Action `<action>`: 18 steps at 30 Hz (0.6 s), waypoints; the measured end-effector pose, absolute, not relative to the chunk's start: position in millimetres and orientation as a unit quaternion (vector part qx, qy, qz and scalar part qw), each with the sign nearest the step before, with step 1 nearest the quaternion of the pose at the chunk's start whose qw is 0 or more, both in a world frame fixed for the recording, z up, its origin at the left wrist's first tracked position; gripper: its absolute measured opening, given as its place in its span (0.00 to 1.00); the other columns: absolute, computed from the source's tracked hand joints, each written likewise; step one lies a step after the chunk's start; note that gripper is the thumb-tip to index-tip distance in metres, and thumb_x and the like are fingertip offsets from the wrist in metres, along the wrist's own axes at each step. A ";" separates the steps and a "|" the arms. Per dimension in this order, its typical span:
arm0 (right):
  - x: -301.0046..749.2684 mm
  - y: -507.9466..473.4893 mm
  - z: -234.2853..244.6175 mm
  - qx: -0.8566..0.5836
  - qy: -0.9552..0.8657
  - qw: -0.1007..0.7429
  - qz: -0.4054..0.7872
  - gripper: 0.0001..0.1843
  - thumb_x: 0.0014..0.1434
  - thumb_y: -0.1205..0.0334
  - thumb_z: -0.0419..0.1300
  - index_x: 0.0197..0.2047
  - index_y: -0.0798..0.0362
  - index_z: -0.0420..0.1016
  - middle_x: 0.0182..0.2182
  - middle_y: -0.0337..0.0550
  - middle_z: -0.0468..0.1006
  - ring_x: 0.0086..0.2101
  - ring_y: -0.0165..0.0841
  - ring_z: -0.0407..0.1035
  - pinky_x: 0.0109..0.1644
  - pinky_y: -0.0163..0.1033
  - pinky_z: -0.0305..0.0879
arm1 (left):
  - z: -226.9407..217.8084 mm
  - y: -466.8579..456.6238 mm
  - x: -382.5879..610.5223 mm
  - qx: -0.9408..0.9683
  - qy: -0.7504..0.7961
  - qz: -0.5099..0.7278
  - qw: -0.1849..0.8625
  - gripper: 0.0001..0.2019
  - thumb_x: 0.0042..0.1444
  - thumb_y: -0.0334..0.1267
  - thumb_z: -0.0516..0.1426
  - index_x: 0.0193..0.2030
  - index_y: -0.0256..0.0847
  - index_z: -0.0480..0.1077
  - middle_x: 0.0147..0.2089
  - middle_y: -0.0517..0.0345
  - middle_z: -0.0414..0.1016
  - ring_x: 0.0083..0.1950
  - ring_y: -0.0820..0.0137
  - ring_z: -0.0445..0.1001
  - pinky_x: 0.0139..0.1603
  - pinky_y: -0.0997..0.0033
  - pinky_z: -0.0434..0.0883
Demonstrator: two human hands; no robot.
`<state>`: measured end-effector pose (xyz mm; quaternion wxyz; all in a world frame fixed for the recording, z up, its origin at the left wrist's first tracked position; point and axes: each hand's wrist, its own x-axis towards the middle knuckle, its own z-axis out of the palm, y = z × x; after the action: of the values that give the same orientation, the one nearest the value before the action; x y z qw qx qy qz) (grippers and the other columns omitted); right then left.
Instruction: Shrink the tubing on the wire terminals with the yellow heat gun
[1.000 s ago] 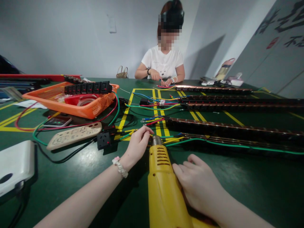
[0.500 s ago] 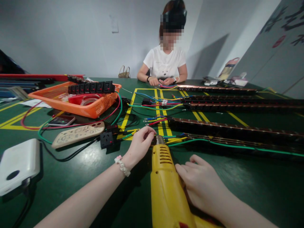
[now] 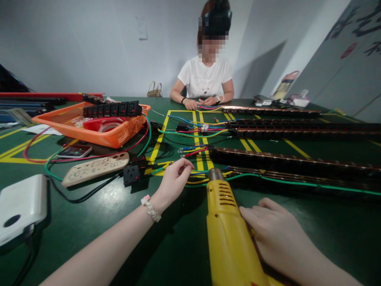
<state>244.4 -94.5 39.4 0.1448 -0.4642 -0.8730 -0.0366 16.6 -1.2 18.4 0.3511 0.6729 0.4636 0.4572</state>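
My right hand [image 3: 274, 230] is wrapped round the handle of a yellow heat gun [image 3: 229, 230], which lies mostly hidden behind the fingers. The gun's metal nozzle [image 3: 216, 174] points away from me, close to the wires of the nearest black strip. My left hand [image 3: 175, 178] is closed in a pinch on green, yellow and blue wires [image 3: 198, 178], left of the nozzle and apart from it. Those wires run right to a long black strip [image 3: 285, 178] with copper-coloured lines. A black socket [image 3: 131, 175] sits left of my left hand.
An orange basket [image 3: 113, 137] holds a row of black sockets [image 3: 111, 110]. Nearby lie a phone [image 3: 74, 151], a beige patterned board [image 3: 95, 170] and a white power bank [image 3: 22, 206]. More wired strips [image 3: 297, 159] stretch right. Across the table sits a person [image 3: 205, 79].
My right hand has moved the heat gun to the right, away from my left hand. More of the wires beside my left fingers now shows. The left hand keeps its pinch.
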 end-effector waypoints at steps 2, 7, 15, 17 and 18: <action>251.6 -95.6 40.1 -0.470 -0.870 0.145 -0.036 0.12 0.46 0.75 0.50 0.28 0.52 0.71 0.21 0.38 0.75 0.22 0.31 0.67 0.35 0.40 0.54 | 17.3 -1.2 16.2 0.675 0.468 0.449 0.353 0.07 0.58 0.36 0.50 0.33 0.38 0.68 0.25 0.64 0.64 0.26 0.76 0.61 0.25 0.77 0.57; 260.9 -97.4 45.4 -0.487 -0.859 0.131 -0.090 0.15 0.47 0.75 0.47 0.31 0.54 0.74 0.22 0.42 0.78 0.21 0.34 0.69 0.32 0.41 0.59 | 15.0 -0.8 15.7 0.675 0.472 0.444 0.352 0.08 0.59 0.38 0.50 0.34 0.39 0.69 0.24 0.64 0.63 0.25 0.76 0.61 0.25 0.77 0.57; 257.4 -97.5 48.4 -0.501 -0.851 0.098 -0.122 0.49 0.44 0.75 0.49 0.69 0.65 0.33 0.17 0.37 0.73 0.17 0.35 0.65 0.19 0.35 0.57 | 15.6 -1.5 15.6 0.676 0.474 0.443 0.350 0.09 0.59 0.39 0.50 0.35 0.39 0.69 0.24 0.64 0.64 0.24 0.76 0.61 0.25 0.77 0.57; 259.1 -97.7 45.5 -0.470 -0.871 0.106 -0.097 0.51 0.45 0.76 0.48 0.69 0.61 0.25 0.22 0.39 0.76 0.19 0.34 0.67 0.21 0.35 0.61 | 15.7 -1.6 15.6 0.677 0.473 0.443 0.348 0.09 0.59 0.38 0.50 0.35 0.39 0.69 0.24 0.63 0.65 0.24 0.76 0.61 0.24 0.77 0.57; 260.3 -97.7 43.4 -0.463 -0.877 0.102 -0.083 0.51 0.46 0.76 0.47 0.69 0.59 0.24 0.23 0.39 0.76 0.19 0.34 0.67 0.22 0.35 0.63 | 15.8 -1.6 15.5 0.678 0.473 0.443 0.347 0.09 0.59 0.38 0.50 0.35 0.39 0.69 0.24 0.63 0.65 0.24 0.76 0.61 0.24 0.77 0.57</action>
<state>260.3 -97.7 43.4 0.1018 -0.4631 -0.8766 -0.0826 15.5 -1.6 15.8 0.3472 0.6779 0.4730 0.4428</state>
